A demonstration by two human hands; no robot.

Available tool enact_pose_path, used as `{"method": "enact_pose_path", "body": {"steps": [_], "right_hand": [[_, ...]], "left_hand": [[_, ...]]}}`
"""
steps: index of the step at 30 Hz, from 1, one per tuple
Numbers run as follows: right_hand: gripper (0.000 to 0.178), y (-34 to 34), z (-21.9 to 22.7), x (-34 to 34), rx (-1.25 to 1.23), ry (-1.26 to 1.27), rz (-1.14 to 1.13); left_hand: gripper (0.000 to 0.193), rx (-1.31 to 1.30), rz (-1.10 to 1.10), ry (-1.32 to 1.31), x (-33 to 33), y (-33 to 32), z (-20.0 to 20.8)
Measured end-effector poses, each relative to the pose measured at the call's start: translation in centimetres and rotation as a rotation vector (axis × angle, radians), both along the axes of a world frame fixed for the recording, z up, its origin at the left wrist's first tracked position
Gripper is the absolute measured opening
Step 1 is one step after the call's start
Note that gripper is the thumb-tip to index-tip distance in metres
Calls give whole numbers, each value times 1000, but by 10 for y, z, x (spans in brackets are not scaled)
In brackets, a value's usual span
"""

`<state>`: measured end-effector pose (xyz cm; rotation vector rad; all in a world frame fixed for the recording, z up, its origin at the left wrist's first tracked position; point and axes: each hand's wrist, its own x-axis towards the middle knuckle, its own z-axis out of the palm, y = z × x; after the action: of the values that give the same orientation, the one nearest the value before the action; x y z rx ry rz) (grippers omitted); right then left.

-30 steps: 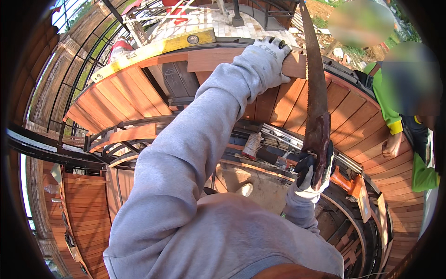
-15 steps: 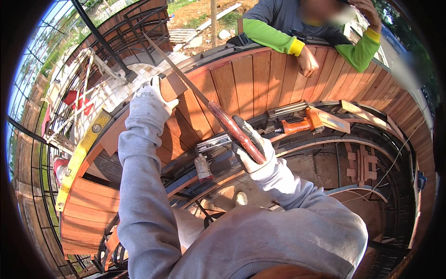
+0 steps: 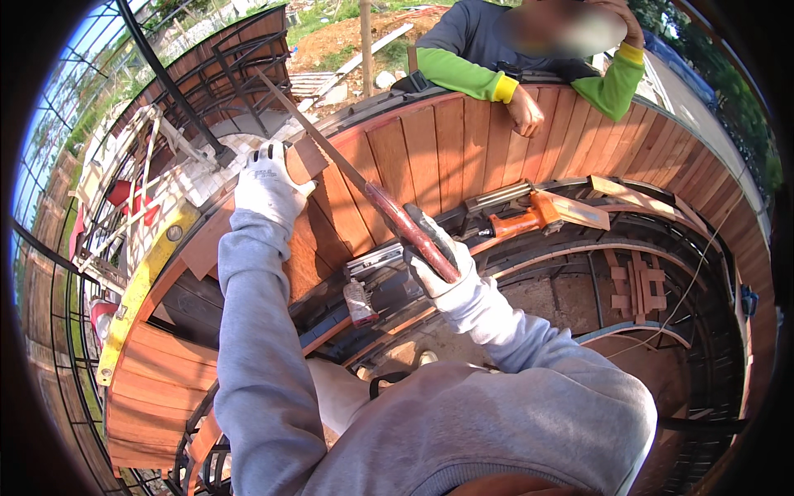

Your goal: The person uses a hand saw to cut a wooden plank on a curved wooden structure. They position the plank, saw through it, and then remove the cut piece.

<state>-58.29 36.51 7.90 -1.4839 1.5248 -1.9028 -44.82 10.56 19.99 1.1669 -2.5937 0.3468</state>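
Curving wide, the wooden bench (image 3: 447,136) takes up the most space here. Another person (image 3: 463,31) leans at its far edge. A long saw (image 3: 385,202) slants over the bench, with lots of room between it and that person. A yellow level (image 3: 153,273) follows the outer edge. A brown board (image 3: 308,157) sits by that edge too, one end beside the saw. The left hand (image 3: 266,188) grips it, thumb stuck out; the right hand (image 3: 456,259) curls around the saw's handle (image 3: 412,235).
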Motion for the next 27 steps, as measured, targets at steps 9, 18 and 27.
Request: {"method": "enact_pose_path", "body": {"steps": [9, 18, 27], "right_hand": [[63, 3, -3, -1, -5, 49, -30], [64, 4, -8, 3, 2, 61, -42], [57, -3, 2, 11, -81, 209, -84]], "left_hand": [[87, 77, 7, -3, -8, -2, 2], [87, 91, 26, -20, -9, -2, -1], [82, 90, 47, -49, 1, 4, 9]]}}
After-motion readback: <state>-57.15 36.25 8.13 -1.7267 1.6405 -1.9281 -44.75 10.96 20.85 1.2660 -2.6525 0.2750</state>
